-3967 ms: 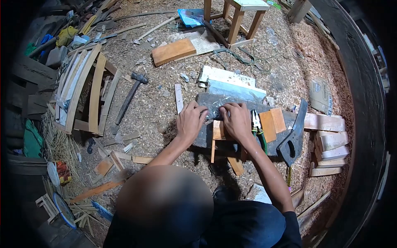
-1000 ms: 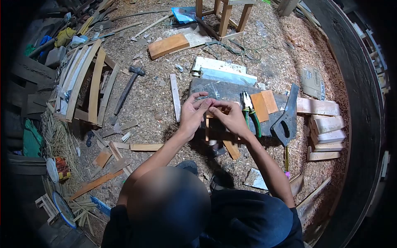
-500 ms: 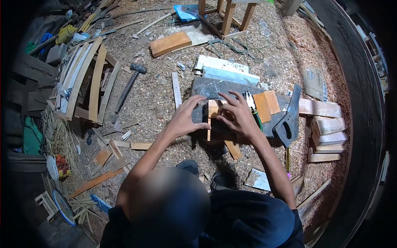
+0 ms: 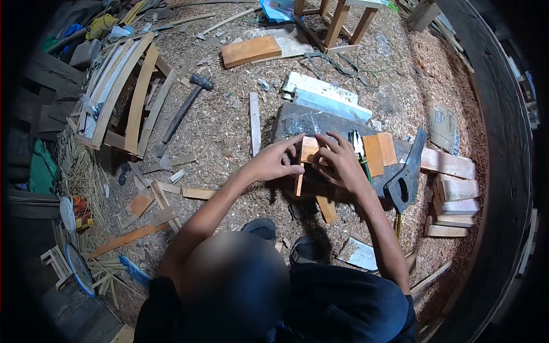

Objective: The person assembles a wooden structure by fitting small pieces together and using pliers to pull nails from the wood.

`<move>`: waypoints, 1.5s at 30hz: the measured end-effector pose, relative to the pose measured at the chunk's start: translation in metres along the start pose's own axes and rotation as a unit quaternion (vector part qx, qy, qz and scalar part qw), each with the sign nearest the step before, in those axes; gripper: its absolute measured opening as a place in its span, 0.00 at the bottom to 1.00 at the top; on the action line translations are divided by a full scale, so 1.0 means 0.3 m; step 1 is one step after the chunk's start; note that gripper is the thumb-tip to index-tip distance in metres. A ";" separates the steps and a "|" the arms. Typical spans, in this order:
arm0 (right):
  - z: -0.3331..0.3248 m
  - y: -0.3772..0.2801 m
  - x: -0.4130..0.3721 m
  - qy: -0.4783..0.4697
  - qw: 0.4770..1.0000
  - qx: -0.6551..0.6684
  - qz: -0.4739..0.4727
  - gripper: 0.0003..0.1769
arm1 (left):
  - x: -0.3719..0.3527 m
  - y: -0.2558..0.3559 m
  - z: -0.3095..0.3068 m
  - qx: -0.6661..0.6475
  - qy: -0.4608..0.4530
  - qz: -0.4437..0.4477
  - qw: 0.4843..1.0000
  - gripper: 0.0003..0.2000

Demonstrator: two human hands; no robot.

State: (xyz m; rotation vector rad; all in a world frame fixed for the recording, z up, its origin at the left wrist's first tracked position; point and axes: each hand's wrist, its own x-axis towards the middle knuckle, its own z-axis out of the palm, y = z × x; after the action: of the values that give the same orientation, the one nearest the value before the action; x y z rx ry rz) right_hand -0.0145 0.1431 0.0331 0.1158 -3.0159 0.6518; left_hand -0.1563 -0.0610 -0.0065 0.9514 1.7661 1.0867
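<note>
A small light wood block (image 4: 310,150) sits at the near edge of a dark, worn board (image 4: 286,117), with a narrow wooden strip (image 4: 299,184) jutting from it toward me. My left hand (image 4: 273,162) closes on the block's left side, its thumb against the strip and its index finger at the top corner. From the right, my right hand (image 4: 343,163) curls its fingers onto the block; some of its fingertips are hidden. Green-handled pliers (image 4: 362,155) lie beside my right hand, next to flat wood pieces (image 4: 373,154). A handsaw (image 4: 405,180) rests at the board's right end.
A hammer (image 4: 186,108) lies on the shavings at left, near a slatted wooden frame (image 4: 137,103). Stacked wood blocks (image 4: 456,200) stand at right. A thick orange plank (image 4: 251,51) and a wooden stool (image 4: 337,26) are ahead. Offcuts (image 4: 151,203) lie at lower left.
Both hands have drawn in closer to the wood block; the left fingers were spread wider before. The whole view has shifted slightly, moving the bench things rightward and down.
</note>
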 end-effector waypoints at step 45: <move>0.010 0.006 -0.006 0.020 0.999 0.041 -0.002 0.12 | 0.001 -0.003 0.007 0.024 0.017 -0.011 0.999 0.45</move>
State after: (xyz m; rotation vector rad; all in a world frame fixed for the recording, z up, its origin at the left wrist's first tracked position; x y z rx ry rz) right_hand -0.0131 0.1438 0.0296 0.1113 -2.9502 0.7676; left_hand -0.1546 -0.0603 -0.0081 0.9451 1.8342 1.0564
